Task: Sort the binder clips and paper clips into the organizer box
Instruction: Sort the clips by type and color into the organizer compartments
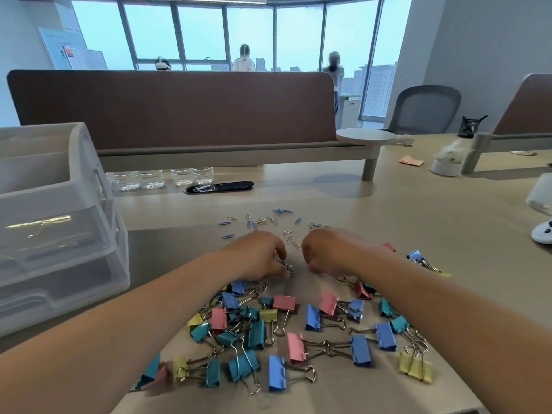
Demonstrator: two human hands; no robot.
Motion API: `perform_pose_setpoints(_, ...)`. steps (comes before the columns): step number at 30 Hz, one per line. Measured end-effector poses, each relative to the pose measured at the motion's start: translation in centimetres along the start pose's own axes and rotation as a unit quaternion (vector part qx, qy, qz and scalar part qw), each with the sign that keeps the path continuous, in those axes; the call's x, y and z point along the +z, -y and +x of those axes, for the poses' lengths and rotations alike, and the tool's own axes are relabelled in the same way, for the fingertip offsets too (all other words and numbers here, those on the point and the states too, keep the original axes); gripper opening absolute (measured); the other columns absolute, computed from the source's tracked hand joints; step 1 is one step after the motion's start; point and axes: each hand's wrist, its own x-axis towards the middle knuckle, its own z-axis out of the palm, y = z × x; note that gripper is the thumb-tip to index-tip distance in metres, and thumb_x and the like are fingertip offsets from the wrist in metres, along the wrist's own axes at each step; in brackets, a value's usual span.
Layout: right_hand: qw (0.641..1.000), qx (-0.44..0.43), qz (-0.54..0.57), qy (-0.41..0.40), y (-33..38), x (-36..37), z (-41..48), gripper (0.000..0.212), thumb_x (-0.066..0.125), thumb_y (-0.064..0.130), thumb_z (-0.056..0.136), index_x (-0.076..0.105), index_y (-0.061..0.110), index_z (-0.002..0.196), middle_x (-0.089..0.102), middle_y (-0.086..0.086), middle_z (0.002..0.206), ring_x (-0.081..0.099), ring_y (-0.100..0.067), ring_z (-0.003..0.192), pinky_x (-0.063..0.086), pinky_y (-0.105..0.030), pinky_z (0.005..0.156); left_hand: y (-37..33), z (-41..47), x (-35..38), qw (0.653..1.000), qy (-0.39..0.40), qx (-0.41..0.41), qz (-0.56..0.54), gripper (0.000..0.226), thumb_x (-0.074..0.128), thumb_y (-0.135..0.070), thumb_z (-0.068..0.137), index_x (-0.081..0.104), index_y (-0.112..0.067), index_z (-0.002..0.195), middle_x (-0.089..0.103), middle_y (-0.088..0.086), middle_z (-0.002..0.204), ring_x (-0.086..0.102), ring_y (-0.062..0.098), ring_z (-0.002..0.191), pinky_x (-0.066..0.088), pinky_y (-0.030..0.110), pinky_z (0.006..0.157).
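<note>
Silver paper clip [289,268] pinched in fingers of left hand [257,258], right hand [331,252] curled, contents unclear, between loose paper clips [263,221] and binder clips [295,348] on bench [418,234], organizer box [59,219] at left.

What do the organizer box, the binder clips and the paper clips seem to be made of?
The organizer box looks like translucent, glossy plastic: light glints on its drawer fronts. The binder clips seem painted sheet metal in matte pastel colours, with shiny bare wire handles. The paper clips look like bent wire, some bare silver, some coated blue; the coating could be plastic or paint.
</note>
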Motion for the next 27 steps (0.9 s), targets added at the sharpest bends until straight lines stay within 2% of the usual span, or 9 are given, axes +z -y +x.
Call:
perform_pose_setpoints(3,0.999,0.001,0.027,-0.022,-0.2,0.4,0.6,0.009,0.062,0.019,0.088,0.069,0.020,0.094,0.068,-0.001,0.101,0.063,-0.023,0.093,0.046,-0.028,0.067,-0.3,0.6,0.5,1.000,-0.021,0.017,-0.004,0.023,0.069,-0.037,0.087,0.065,-0.024,0.105,0.056,-0.005,0.094,0.052,0.014,0.084,0.038,0.027,0.066)
perform_pose_setpoints(7,0.996,0.002,0.083,-0.018,-0.4,0.5,1.6,0.010,0.066,0.019,0.082,0.063,0.027,0.078,0.064,0.002,0.091,0.062,-0.021,0.090,0.051,-0.030,0.074,-0.1,1.5,1.0,0.999,-0.048,0.021,-0.016,0.008,0.063,-0.022,0.091,0.065,-0.021,0.098,0.064,0.000,0.100,0.056,0.016,0.087,0.043,0.028,0.069)
perform_pose_setpoints(9,0.995,-0.001,0.100,-0.026,-0.7,0.2,2.0,0.001,0.068,0.023,0.084,0.068,0.023,0.084,0.064,0.003,0.093,0.060,-0.020,0.089,0.050,-0.029,0.075,0.3,2.0,1.1,0.998,-0.052,0.015,-0.012,0.009,0.060,-0.017,0.092,0.065,-0.018,0.100,0.064,0.001,0.101,0.056,0.016,0.089,0.041,0.026,0.070)
perform_pose_setpoints(11,0.993,0.002,0.109,-0.048,-0.8,-0.1,2.5,0.012,0.068,0.028,0.087,0.070,0.018,0.093,0.063,0.003,0.096,0.058,-0.019,0.089,0.047,-0.029,0.075,0.9,2.3,0.9,0.998,-0.057,0.007,-0.009,0.012,0.058,-0.013,0.092,0.066,-0.015,0.101,0.064,0.002,0.102,0.055,0.016,0.089,0.041,0.026,0.071)
perform_pose_setpoints(15,0.991,0.014,0.107,-0.074,-0.8,-0.1,4.1,0.027,0.068,0.025,0.088,0.067,0.010,0.110,0.066,-0.005,0.111,0.061,-0.025,0.101,0.052,-0.038,0.088,1.9,2.8,0.3,0.997,-0.071,0.006,-0.014,0.015,0.058,-0.010,0.090,0.067,-0.014,0.101,0.066,0.003,0.101,0.058,0.016,0.086,0.046,0.028,0.073)
perform_pose_setpoints(17,0.993,0.009,0.096,-0.072,-0.6,-0.1,5.1,0.036,0.069,0.023,0.087,0.065,0.009,0.119,0.063,-0.009,0.118,0.061,-0.027,0.106,0.052,-0.036,0.089,2.3,2.9,0.3,0.996,-0.088,0.008,-0.027,0.016,0.058,-0.010,0.090,0.068,-0.016,0.101,0.065,-0.001,0.098,0.057,0.011,0.079,0.045,0.023,0.067)
perform_pose_setpoints(20,0.997,-0.014,0.057,-0.042,-0.4,-0.3,6.3,0.041,0.070,0.024,0.085,0.064,0.005,0.121,0.062,-0.015,0.120,0.061,-0.029,0.106,0.052,-0.033,0.086,3.2,3.2,0.3,0.993,-0.105,0.001,-0.048,0.012,0.062,-0.019,0.092,0.065,-0.019,0.104,0.064,-0.004,0.098,0.055,0.004,0.072,0.039,0.018,0.059)
perform_pose_setpoints(24,0.999,-0.031,0.027,-0.005,-0.5,-0.8,7.4,0.048,0.071,0.030,0.085,0.061,0.006,0.125,0.061,-0.014,0.123,0.058,-0.030,0.112,0.049,-0.036,0.092,4.3,3.2,-0.3,0.998,-0.050,-0.016,-0.043,0.039,0.071,-0.031,0.087,0.059,-0.018,0.122,0.061,-0.004,0.110,0.054,0.003,0.072,0.041,0.022,0.065)
perform_pose_setpoints(27,0.998,-0.047,0.028,-0.001,-0.4,-1.1,7.8,0.048,0.071,0.027,0.085,0.062,0.007,0.127,0.062,-0.012,0.125,0.057,-0.028,0.115,0.047,-0.035,0.096,4.4,3.4,-0.7,1.000,-0.013,-0.024,-0.011,0.057,0.071,-0.035,0.086,0.051,-0.016,0.136,0.061,-0.001,0.122,0.061,0.012,0.093,0.043,0.025,0.079)
